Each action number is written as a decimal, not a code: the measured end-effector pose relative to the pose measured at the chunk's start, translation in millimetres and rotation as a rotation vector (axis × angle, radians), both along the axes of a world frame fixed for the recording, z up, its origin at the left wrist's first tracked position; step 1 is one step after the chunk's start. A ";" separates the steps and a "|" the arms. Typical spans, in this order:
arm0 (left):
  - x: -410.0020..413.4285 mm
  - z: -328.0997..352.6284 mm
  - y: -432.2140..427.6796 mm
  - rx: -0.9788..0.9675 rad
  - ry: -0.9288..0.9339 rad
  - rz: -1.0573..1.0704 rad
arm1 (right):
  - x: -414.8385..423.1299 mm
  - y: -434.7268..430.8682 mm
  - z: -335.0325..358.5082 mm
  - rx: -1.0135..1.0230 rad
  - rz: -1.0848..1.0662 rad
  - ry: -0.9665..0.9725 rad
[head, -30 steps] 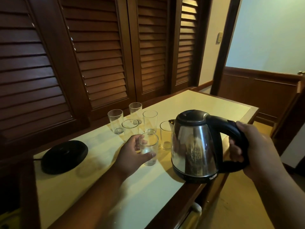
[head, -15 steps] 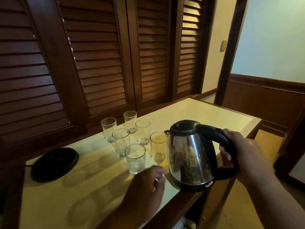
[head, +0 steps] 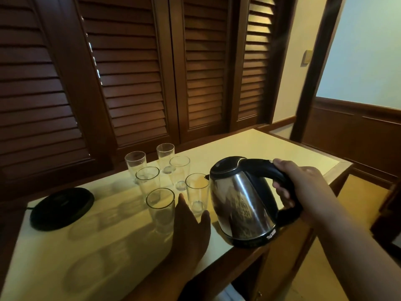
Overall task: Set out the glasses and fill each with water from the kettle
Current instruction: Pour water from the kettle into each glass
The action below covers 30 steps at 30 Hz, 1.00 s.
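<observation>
Several clear empty glasses stand grouped on the pale tabletop (head: 65,257); the nearest glass (head: 161,210) is at the front, another glass (head: 197,193) stands by the kettle's spout. The steel kettle (head: 243,205) with a black lid and handle is at the table's front right edge, tilted slightly, my right hand (head: 301,187) closed around its handle. My left hand (head: 191,231) rests on the table just right of the nearest glass, fingers apart, holding nothing; whether it touches the glass I cannot tell.
The kettle's round black base (head: 61,208) lies at the left of the table. Dark louvred wooden doors (head: 130,83) rise right behind the table. The table's wooden edge (head: 338,172) runs along the right, with floor beyond.
My left hand let go of the nearest glass and dropped to the table beside it. The kettle in my right hand has tilted a little, spout toward the glasses. The camera view shifted.
</observation>
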<state>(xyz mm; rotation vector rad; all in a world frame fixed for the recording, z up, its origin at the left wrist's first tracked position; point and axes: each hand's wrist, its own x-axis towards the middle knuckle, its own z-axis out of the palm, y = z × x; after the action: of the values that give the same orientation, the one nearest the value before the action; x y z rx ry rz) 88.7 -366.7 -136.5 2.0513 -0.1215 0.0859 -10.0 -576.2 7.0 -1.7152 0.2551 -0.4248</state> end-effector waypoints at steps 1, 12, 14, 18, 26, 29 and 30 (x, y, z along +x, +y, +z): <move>3.5 -0.6 -2.4 -0.023 -0.013 0.010 | 1.5 -1.7 1.1 -0.006 0.008 0.001; 35.0 17.4 -14.7 -0.174 -0.142 0.043 | 17.7 -14.2 8.5 0.038 0.061 0.060; 36.9 16.9 -13.9 -0.157 -0.134 0.053 | 21.0 -17.0 10.9 0.066 0.076 0.073; 38.8 16.5 -13.0 -0.133 -0.122 0.056 | 25.4 -20.8 14.4 0.054 0.106 0.089; 40.5 13.0 -12.2 -0.132 -0.162 0.072 | 34.9 -23.3 28.4 0.037 0.141 0.122; 39.5 13.1 -12.0 -0.168 -0.154 0.067 | 37.9 -20.9 36.1 0.064 0.165 0.127; 38.6 13.5 -11.8 -0.179 -0.153 0.063 | 39.9 -20.4 38.6 0.065 0.175 0.132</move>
<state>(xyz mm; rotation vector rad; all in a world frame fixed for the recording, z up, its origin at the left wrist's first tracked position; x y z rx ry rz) 127.3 -378.5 -123.0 1.8690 -0.1390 0.2832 29.8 -596.6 45.6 -1.6874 0.2097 -0.1731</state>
